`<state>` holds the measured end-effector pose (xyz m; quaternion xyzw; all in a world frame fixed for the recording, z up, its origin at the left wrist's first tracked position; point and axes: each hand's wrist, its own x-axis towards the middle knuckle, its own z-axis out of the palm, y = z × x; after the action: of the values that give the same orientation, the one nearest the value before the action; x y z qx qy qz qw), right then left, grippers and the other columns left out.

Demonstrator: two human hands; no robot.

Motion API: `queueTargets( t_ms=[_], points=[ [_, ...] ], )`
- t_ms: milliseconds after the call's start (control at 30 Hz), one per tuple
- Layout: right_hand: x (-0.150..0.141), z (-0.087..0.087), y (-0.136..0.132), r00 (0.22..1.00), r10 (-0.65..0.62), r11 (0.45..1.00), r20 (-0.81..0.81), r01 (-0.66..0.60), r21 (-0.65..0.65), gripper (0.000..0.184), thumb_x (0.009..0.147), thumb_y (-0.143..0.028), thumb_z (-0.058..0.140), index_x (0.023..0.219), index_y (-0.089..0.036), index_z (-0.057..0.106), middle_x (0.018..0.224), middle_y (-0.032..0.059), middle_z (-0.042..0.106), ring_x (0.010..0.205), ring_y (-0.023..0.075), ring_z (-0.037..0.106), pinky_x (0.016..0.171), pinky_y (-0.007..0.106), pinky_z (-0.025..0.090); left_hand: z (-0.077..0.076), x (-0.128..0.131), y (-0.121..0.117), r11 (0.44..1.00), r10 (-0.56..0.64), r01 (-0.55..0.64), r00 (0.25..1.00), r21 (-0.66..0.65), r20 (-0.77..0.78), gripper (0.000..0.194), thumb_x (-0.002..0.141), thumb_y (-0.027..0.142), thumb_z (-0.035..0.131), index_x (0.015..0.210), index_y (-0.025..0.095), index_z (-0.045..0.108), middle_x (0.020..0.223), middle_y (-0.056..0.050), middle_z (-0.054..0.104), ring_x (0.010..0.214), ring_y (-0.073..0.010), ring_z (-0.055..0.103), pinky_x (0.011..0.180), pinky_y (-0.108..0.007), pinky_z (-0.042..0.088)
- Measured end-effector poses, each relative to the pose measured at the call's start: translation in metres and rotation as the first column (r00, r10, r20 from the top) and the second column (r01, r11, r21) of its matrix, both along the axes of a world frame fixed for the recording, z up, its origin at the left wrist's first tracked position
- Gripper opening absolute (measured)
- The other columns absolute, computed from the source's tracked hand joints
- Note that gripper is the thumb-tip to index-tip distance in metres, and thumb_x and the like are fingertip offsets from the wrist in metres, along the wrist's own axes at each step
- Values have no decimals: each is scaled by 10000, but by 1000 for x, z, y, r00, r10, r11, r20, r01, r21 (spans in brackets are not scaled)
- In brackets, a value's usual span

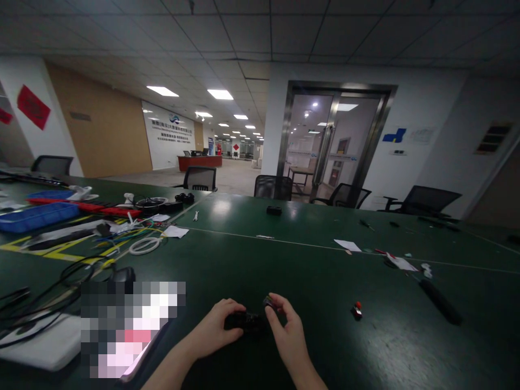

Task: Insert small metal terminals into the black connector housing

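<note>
My left hand [217, 327] is closed around the left end of a small black box-like object [251, 322] low over the green table, with thumb and fingers gripping its sides. The exact kind of this dark object cannot be made out. Just to its right, my right hand [289, 327] pinches a small dark piece [267, 301] between thumb and forefinger, a little above the black object's right end. To the right on the tabletop lies a small red and silver part [357, 310], apart from both hands.
A pixelated, bright-screened device [146, 330] and a white box [49, 341] with black cables lie to my left. Blue trays [38, 216] and a coiled white cable [145, 246] sit beyond. A black-handled tool [441, 301] lies right; a small black box [273, 210] stands far ahead.
</note>
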<state>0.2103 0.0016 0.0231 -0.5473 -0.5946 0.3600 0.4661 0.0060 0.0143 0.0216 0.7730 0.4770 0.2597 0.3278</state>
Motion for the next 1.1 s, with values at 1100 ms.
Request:
queueTargets(
  t_ms=[1100],
  points=[
    [14,-16,9,901,-311,949,-304,312,-46,427,771,-514,516,1079,-220,554,1002,43,635,975,220,578,808,324,464,5,-3,-2,998,-17,18,1000,-63,3,390,731,269,602,1120,245,580,1140,-30,564,1073,-214,491,967,-340,364]
  ],
)
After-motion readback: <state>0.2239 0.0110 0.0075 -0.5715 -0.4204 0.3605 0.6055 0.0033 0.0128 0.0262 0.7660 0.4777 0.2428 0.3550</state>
